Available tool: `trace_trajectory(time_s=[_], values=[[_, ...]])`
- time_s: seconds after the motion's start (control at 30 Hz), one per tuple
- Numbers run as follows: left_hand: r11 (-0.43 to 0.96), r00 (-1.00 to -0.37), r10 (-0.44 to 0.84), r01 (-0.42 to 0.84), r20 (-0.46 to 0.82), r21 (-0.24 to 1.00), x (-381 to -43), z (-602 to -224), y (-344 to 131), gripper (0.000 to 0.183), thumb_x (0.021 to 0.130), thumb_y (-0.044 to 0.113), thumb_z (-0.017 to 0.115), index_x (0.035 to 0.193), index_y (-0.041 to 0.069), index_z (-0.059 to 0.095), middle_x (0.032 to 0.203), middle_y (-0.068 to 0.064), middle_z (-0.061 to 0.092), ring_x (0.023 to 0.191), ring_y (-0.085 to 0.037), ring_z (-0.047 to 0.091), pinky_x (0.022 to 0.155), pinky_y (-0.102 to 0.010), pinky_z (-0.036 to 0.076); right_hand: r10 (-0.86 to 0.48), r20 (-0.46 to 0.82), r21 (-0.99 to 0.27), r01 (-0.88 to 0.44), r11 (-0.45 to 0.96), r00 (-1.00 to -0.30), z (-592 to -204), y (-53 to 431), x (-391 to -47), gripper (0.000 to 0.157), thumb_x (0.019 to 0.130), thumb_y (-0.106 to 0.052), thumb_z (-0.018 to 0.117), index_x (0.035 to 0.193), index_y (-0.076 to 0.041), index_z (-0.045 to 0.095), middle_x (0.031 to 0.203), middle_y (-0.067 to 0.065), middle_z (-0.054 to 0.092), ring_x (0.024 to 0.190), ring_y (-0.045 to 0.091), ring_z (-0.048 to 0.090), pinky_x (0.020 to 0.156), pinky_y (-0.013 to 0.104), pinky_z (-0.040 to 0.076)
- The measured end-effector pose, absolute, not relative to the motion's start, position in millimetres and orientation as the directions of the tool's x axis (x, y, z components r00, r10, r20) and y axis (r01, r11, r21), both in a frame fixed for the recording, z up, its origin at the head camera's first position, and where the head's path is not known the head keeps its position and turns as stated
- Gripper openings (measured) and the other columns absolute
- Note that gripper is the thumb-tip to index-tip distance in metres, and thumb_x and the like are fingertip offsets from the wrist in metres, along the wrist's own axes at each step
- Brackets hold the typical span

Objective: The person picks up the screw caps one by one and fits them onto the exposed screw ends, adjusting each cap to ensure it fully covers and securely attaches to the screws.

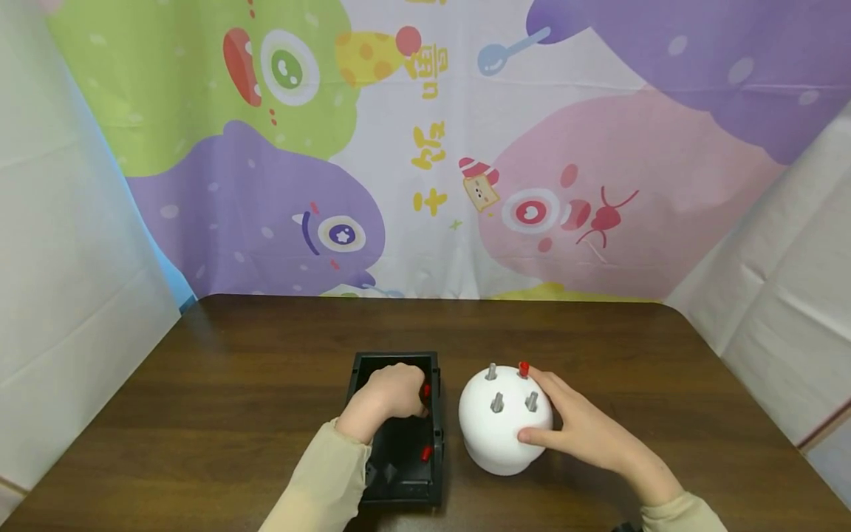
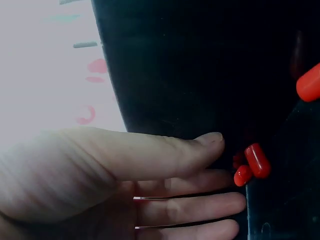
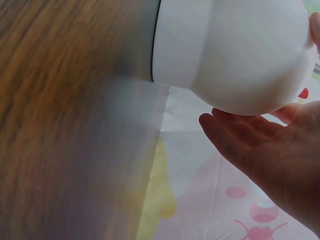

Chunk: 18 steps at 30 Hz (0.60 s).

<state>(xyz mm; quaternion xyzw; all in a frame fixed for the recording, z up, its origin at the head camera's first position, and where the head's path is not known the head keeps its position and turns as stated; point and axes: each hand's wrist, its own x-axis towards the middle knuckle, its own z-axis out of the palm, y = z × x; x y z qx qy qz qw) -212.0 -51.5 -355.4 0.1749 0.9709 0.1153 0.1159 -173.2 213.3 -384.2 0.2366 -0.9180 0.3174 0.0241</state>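
Observation:
My left hand (image 1: pixel 395 390) reaches down into a black tray (image 1: pixel 395 356). In the left wrist view its fingers (image 2: pixel 195 207) are extended, with the tips right beside small red caps (image 2: pixel 257 161). Another red cap (image 1: pixel 427 454) lies by the tray's right wall. To the right stands a white rounded body (image 1: pixel 495 440) with several grey metal posts (image 1: pixel 497 403) on top. One post, at the back right, carries a red cap (image 1: pixel 524 369). My right hand (image 1: pixel 585 425) holds the white body from its right side, thumb in front and fingers behind.
Tray and white body stand side by side on a dark brown wooden table (image 1: pixel 233 414). A printed cartoon curtain (image 1: pixel 425 244) hangs behind its far edge. White cloth (image 1: pixel 73 295) hangs at the left and right sides. A small dark object (image 1: pixel 625 527) shows by the right sleeve.

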Motion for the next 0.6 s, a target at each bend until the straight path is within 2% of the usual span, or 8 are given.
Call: trace_trajectory(time_s=[0.27, 0.6], values=[[0.918, -0.901, 0.369, 0.315, -0.229, 0.241, -213.7, -354.4, -50.1, 0.019, 0.072, 0.021, 0.066, 0.060, 0.013, 0.054, 0.053, 0.001, 0.044, 0.047, -0.013, 0.038, 0.044, -0.026, 0.030, -0.420, 0.194, -0.578, -0.449, 0.681, -0.886, -383.5, 213.2, -173.6, 0.076, 0.066, -0.052, 0.062, 0.130, -0.031, 0.025, 0.122, -0.010, 0.036, 0.108, 0.008, 0.039, 0.086, 0.040, 0.036], [0.923, -0.893, 0.367, 0.316, -0.260, 0.218, -216.5, -356.5, -47.3, 0.022, 0.073, 0.016, 0.064, 0.056, 0.013, 0.050, 0.052, 0.001, 0.040, 0.047, -0.013, 0.036, 0.045, -0.027, 0.028, -0.423, 0.195, -0.572, -0.453, 0.684, -0.885, -383.1, 212.6, -172.5, 0.077, 0.066, -0.052, 0.061, 0.130, -0.029, 0.026, 0.123, -0.012, 0.035, 0.108, 0.007, 0.039, 0.085, 0.040, 0.037]])
